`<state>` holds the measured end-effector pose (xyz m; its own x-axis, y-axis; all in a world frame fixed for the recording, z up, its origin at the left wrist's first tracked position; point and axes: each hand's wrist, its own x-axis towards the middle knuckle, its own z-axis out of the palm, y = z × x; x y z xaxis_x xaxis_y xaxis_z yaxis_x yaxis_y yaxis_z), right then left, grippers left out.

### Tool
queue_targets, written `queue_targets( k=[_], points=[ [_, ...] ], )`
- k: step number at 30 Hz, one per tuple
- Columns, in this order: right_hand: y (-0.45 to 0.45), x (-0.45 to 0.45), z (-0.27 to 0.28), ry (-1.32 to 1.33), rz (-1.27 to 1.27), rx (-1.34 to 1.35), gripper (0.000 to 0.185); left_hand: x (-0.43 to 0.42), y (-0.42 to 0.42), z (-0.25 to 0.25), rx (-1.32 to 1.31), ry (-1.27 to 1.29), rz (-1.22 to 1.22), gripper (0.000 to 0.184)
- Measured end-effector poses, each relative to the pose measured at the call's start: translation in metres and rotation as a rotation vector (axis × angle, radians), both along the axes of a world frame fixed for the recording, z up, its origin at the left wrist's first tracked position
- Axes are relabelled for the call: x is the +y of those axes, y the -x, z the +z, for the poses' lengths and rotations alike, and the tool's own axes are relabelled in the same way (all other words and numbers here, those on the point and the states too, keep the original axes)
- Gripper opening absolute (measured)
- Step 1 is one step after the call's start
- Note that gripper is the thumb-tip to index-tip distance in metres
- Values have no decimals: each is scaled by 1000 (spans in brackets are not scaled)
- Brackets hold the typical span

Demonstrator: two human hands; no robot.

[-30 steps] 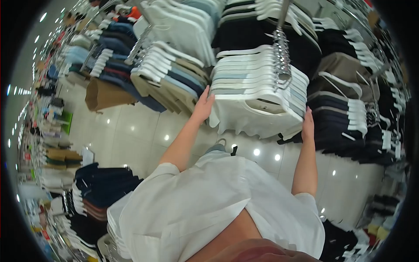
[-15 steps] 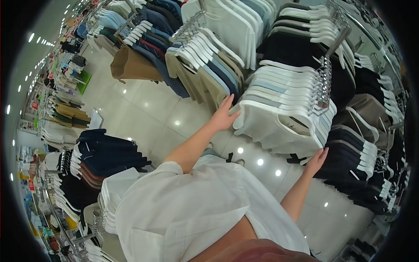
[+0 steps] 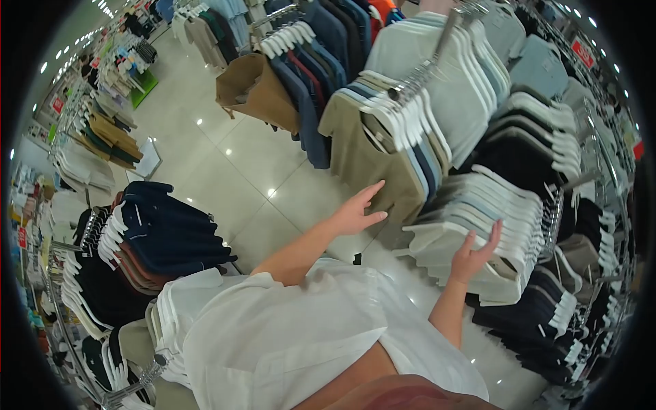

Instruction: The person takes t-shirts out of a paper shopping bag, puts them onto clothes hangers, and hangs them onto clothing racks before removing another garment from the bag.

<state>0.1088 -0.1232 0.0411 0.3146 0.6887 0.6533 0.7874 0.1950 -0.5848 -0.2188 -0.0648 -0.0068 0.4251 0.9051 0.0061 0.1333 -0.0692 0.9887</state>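
Observation:
My left hand (image 3: 358, 209) reaches forward with thumb and fingers apart, holding nothing. It is nearest to a khaki shirt (image 3: 372, 160), the front one on a rack of hanging garments; whether the fingertips touch it I cannot tell. Fingers spread, my right hand (image 3: 473, 255) is raised at the front of a row of white and pale blue shirts (image 3: 437, 242) on white hangers. Nothing is held in it, and contact with the shirts is not clear. The hangers hook onto a metal display arm (image 3: 552, 215).
Dark navy shirts (image 3: 160, 229) hang on a rack at the left. A brown garment (image 3: 256, 92) hangs beyond the khaki shirt. Dark trousers-like garments (image 3: 526, 311) hang at the right. Glossy floor tiles (image 3: 205, 154) run between the racks.
The view has turned toward the left racks, shifting the garments right. Both hands have come away from the sides of the white shirt row; the left is now before the khaki shirt.

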Motion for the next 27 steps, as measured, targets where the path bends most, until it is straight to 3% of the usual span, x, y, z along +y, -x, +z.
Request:
queue_targets(
  k=[2, 4, 6, 10, 15, 21, 24, 27],
  points=[
    [39, 22, -6, 145, 191, 111, 55, 4, 37, -3, -63, 2, 37, 85],
    [93, 41, 2, 283, 472, 436, 59, 7, 70, -1, -109, 15, 47, 86],
    [127, 60, -15, 465, 715, 533, 68, 6, 103, 9, -137, 39, 31, 88],
    [219, 84, 2, 645, 989, 338, 85, 6, 158, 18, -137, -39, 33, 91],
    [309, 113, 14, 817, 1221, 278, 88, -8, 220, 20, -192, -46, 89, 93],
    [385, 152, 10, 865, 1452, 162, 88, -32, 273, 27, -323, 5, 119, 92],
    [422, 173, 4, 893, 1454, 114, 89, -35, 300, 27, -191, -22, 74, 91],
    [458, 202, -4, 863, 1531, 21, 91, -30, 323, 25, -241, 35, 144, 92]
  ],
)
